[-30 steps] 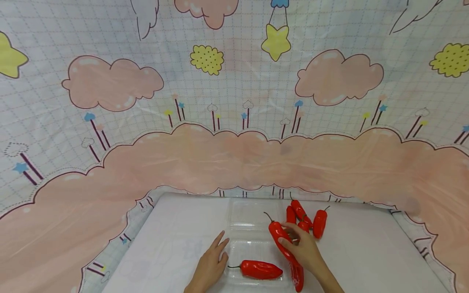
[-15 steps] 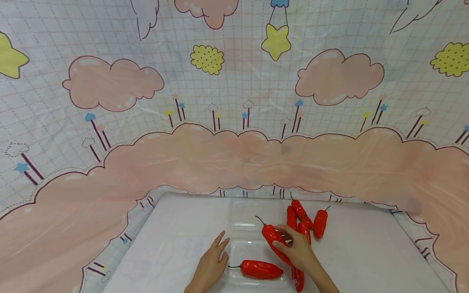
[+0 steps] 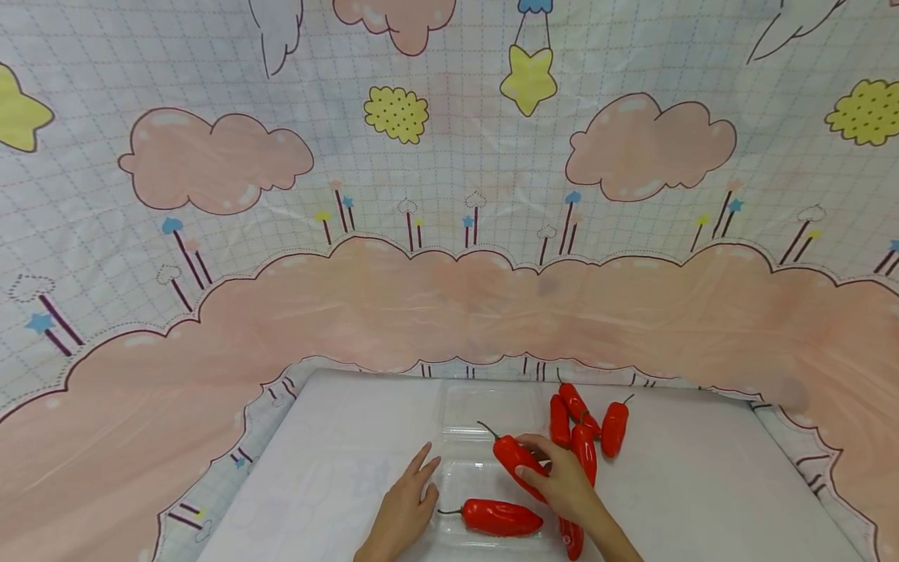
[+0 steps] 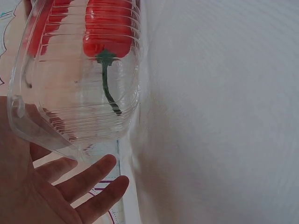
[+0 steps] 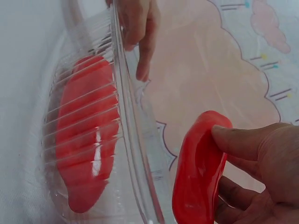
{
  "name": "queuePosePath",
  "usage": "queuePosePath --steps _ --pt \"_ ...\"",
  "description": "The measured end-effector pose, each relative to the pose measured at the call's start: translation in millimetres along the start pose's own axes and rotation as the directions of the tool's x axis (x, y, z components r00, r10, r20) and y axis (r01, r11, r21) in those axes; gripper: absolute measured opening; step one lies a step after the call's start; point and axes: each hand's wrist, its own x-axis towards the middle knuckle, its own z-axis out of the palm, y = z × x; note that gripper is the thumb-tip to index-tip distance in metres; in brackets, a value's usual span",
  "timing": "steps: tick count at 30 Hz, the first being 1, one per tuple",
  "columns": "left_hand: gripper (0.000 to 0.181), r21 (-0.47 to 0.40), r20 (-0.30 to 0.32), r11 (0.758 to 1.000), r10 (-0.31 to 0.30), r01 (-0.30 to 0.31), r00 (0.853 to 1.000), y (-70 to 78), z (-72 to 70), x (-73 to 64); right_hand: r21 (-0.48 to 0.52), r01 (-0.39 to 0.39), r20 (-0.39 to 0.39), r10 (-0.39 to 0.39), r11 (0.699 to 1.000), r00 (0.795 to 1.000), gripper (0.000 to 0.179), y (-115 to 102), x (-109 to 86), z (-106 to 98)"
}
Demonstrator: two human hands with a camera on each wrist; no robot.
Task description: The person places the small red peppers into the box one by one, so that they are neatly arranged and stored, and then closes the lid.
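My right hand (image 3: 564, 480) pinches a long red chili pepper (image 3: 517, 462) between thumb and fingers, over the right part of a clear plastic clamshell box (image 3: 460, 478). The held pepper tilts, its green stem pointing to the far left. In the right wrist view the thumb presses on the held pepper (image 5: 198, 172), beside the box wall. Another red pepper (image 3: 500, 517) lies crosswise in the box, stem to the left; the left wrist view shows its stem end (image 4: 107, 42) through the ribbed wall. My left hand (image 3: 402, 506) is at the box's left edge, its fingers spread and holding nothing.
The box's lid (image 3: 477, 406) lies folded back on the far side. Right of the box are several more red peppers (image 3: 584, 449), one (image 3: 571, 538) close along its near right side. A patterned cloth (image 3: 449, 304) rises behind the white table (image 3: 316, 468).
My right hand has carried the held pepper leftward and slightly nearer, from over the loose peppers to over the box. The left hand and the pepper in the box have stayed put.
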Motion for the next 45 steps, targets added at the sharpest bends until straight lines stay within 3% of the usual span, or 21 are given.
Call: queuePosePath --steps 37,45 --pt "0.039 -0.009 -0.002 1.0 -0.002 0.002 1.0 1.5 -0.3 0.0 -0.089 0.008 0.223 0.012 0.996 0.975 0.048 -1.2 8.8 26.6" --pt "0.039 -0.002 0.016 1.0 -0.01 0.01 1.0 1.5 0.2 0.8 -0.091 0.019 0.235 0.003 0.996 0.972 0.043 -0.1 10.2 30.8"
